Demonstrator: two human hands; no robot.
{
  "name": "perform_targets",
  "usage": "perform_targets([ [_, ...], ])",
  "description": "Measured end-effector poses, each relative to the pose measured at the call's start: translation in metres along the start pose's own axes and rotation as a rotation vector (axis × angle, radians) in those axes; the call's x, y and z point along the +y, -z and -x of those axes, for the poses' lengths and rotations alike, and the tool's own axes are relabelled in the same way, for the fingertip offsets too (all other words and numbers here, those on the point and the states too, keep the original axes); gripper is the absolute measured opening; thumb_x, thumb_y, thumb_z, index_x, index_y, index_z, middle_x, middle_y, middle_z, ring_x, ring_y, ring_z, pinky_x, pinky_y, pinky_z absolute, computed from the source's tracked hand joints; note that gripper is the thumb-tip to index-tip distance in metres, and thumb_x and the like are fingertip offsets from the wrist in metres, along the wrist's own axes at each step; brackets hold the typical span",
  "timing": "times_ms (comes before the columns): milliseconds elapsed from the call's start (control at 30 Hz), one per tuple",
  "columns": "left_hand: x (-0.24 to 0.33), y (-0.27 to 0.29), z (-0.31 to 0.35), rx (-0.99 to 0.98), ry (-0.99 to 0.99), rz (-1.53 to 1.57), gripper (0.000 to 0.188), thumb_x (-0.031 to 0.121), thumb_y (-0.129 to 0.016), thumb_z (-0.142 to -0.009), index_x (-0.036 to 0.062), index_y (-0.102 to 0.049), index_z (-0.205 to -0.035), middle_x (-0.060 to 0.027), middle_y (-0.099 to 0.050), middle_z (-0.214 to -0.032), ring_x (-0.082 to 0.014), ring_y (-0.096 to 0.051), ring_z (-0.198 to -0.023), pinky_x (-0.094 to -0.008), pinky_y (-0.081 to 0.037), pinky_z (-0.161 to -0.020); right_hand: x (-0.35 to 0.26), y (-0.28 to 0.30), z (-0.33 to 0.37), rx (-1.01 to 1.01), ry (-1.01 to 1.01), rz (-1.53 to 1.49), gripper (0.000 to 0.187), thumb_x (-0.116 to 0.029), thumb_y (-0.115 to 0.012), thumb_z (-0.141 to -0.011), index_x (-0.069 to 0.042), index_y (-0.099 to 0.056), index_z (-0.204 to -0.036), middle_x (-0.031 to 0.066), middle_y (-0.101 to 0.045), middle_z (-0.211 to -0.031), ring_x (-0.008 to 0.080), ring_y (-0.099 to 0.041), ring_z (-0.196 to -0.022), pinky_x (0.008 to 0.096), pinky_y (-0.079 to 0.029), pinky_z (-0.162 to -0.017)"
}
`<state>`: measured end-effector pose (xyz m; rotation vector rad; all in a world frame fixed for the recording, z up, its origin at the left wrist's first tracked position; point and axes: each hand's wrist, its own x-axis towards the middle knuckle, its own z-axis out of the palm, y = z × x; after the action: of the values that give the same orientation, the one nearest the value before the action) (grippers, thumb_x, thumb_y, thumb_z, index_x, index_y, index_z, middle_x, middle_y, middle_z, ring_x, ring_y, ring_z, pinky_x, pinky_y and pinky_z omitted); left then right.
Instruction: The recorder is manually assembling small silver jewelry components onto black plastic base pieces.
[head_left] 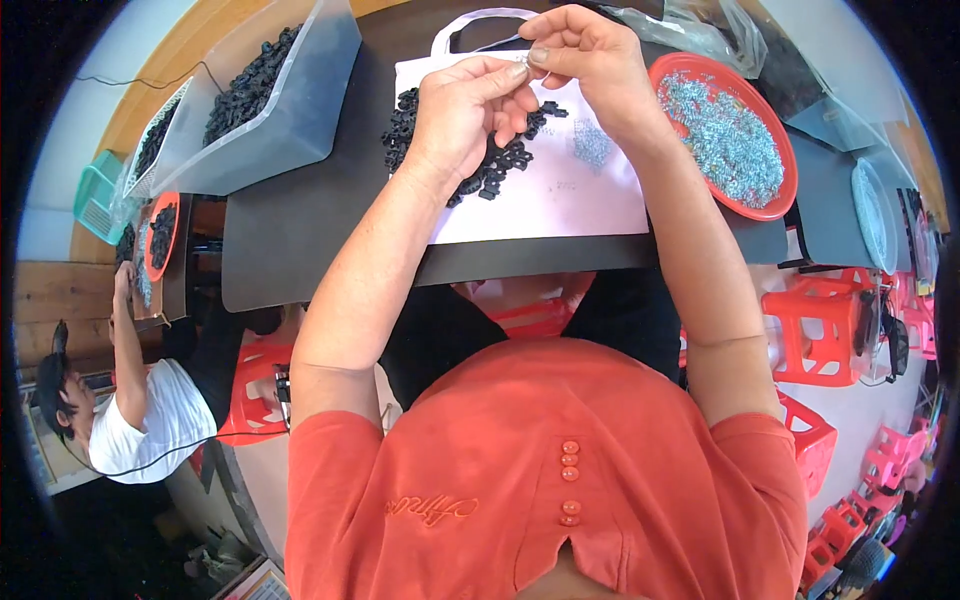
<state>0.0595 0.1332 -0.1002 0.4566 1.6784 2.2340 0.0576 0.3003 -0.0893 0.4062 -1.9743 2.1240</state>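
Over a white tote bag point(600, 210) laid flat on the dark table, both my hands meet fingertip to fingertip. My left hand point(462, 112) is closed in a pinch, its thumb and index finger pressed together. Against it, my right hand point(592, 68) pinches too, from the right. A tiny light-coloured bit shows between the fingertips; it is too small to name. Beneath my hands, small black plastic parts point(497, 168) lie scattered on the bag. A little heap of silvery metal pieces point(592, 145) sits to their right on the same bag.
A red round tray point(790, 190) of silvery pieces stands right. At left is a translucent bin point(300, 150) full of black parts. Clear plastic bags point(690, 35) lie at the far edge. A person in a white shirt point(150, 420) works at far left. Red stools point(820, 330) stand right.
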Motion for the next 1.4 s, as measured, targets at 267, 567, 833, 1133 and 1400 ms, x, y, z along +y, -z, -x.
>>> perform_targets([
  [267,-0.002,-0.004,0.0,0.128,-0.114,-0.074,0.012,0.009,-0.068,-0.086,-0.0023,-0.063,-0.088,-0.0084,-0.064,-0.07,-0.0096,-0.056,-0.05,-0.0197,-0.038,-0.041,-0.002,-0.003,0.002,-0.016,-0.013,-0.026,0.014,0.002,-0.063,-0.081,-0.001,-0.062,-0.095,0.0029,-0.061,-0.073,0.0091,-0.057,-0.061,0.0204,-0.045,-0.054],
  [567,0.0,-0.008,0.002,0.219,-0.213,-0.283,0.014,0.003,-0.075,-0.076,-0.0007,-0.063,-0.081,-0.0047,-0.064,-0.066,-0.0069,-0.055,-0.049,-0.0183,-0.037,-0.04,-0.005,-0.002,0.004,-0.337,0.413,-0.258,0.019,0.005,-0.06,-0.079,0.0,-0.06,-0.098,0.0024,-0.059,-0.069,0.0083,-0.054,-0.057,0.0192,-0.042,-0.051],
  [833,-0.001,-0.011,0.007,0.247,-0.33,-0.408,0.016,0.003,-0.077,-0.073,0.0024,-0.061,-0.076,-0.0022,-0.063,-0.067,-0.0053,-0.054,-0.051,-0.0176,-0.04,-0.044,-0.03,-0.012,0.012,-0.067,-0.082,0.07,0.022,0.006,-0.057,-0.078,0.001,-0.059,-0.099,0.0032,-0.059,-0.07,0.0079,-0.055,-0.061,0.0199,-0.043,-0.053],
  [1133,-0.016,-0.005,-0.002,0.126,-0.37,-0.678,0.021,0.006,-0.08,-0.066,0.0036,-0.059,-0.066,-0.0003,-0.06,-0.062,-0.0078,-0.054,-0.056,-0.0238,-0.046,-0.054,-0.014,0.002,0.004,0.075,0.077,0.006,0.017,0.005,-0.057,-0.078,0.0,-0.059,-0.094,0.0025,-0.057,-0.069,0.0084,-0.053,-0.057,0.0193,-0.042,-0.052],
  [1400,-0.03,-0.008,0.003,0.037,-0.661,-1.26,0.017,0.009,-0.074,-0.068,0.0043,-0.066,-0.082,-0.0105,-0.064,-0.073,-0.0232,-0.064,-0.063,-0.0332,-0.051,-0.063,-0.013,0.004,0.001,0.075,0.042,-0.169,0.014,0.007,-0.056,-0.08,0.003,-0.058,-0.093,0.0047,-0.057,-0.069,0.0103,-0.052,-0.055,0.0212,-0.04,-0.049],
])
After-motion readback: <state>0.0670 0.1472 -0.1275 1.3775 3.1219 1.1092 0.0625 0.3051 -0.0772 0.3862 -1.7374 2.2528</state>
